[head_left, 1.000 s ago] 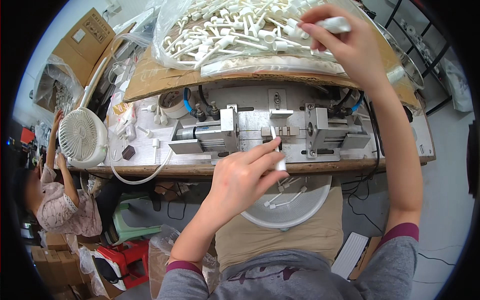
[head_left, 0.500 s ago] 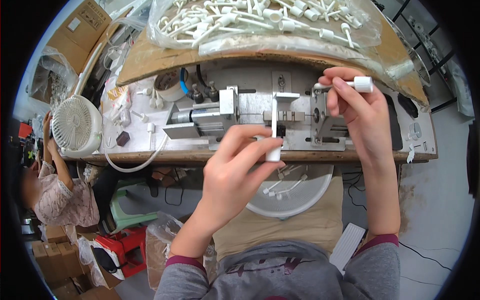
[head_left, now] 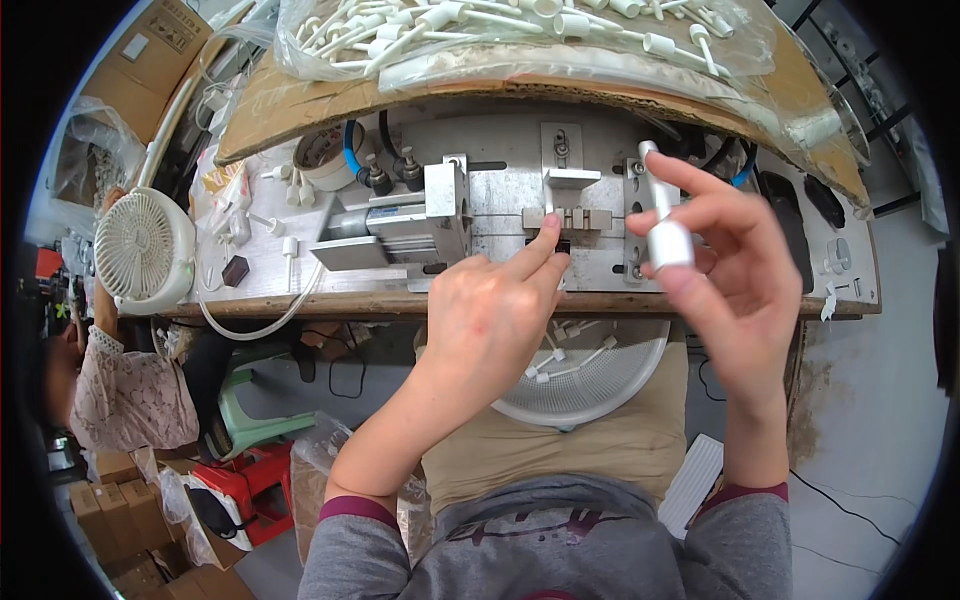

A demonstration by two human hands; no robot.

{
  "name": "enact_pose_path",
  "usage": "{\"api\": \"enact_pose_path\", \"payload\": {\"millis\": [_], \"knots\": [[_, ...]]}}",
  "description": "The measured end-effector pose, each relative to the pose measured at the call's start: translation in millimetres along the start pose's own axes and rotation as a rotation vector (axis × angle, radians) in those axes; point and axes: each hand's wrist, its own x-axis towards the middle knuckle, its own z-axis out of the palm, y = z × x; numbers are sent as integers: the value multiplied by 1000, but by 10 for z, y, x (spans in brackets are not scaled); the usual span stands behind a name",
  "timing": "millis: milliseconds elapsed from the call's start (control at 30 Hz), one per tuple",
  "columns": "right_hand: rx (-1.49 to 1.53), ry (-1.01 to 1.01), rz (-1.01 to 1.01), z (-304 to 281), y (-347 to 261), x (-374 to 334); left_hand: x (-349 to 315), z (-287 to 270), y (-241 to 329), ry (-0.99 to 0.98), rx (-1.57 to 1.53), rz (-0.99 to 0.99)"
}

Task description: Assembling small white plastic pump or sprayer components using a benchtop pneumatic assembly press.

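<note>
My left hand [head_left: 495, 305] reaches to the metal clamping fixture [head_left: 575, 218] at the middle of the bench. Its index fingertip presses on a white stemmed plastic part [head_left: 549, 197]; only the upper stem shows, and the hand hides the rest. At the right, my right hand [head_left: 735, 255] is closed on another white plastic part [head_left: 668, 243], a thin stem with a ribbed, cap-like end. That end points down toward me and the stem tilts upward. A metal cylinder unit [head_left: 395, 225] stands to the left of the fixture.
A cardboard sheet [head_left: 240, 125] above the bench bears a plastic bag of white parts [head_left: 430, 22]. Below the bench edge, a white mesh basket [head_left: 590, 400] holds several parts. A fan [head_left: 148, 248], tape roll [head_left: 325, 160] and hose lie leftward. Another person [head_left: 135, 400] sits at far left.
My left hand has moved forward and turned over its white part, covering the capped end. My right hand has lowered toward me, and its part has swung from level to nearly upright.
</note>
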Motion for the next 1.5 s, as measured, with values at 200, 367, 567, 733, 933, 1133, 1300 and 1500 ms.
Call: {"api": "enact_pose_path", "payload": {"millis": [200,367,567,733,933,1133,1300,1500], "knots": [[-614,-58,-301,116,180,-159,326,-338,-125,-6,-221,-34],[-819,-173,-416,268,385,-193,1171,-454,-532,445,-101,114],[-956,-247,-380,445,468,-129,1742,-352,-713,155,-142,-35],[-1009,-292,-310,431,422,-43,1597,-620,-524,96,-475,-202],[-968,-420,-287,337,234,182,844,-700,-344,267,-478,36],[-1036,149,-578,-88,136,1213,118,-543,-76,99,-203,68],[-1240,-187,-147,-17,145,1956,-91,-193,5,-18,-86,59],[-1069,-143,-60,-64,66,1897,15,-46,-74,-17,-19,103]]}}
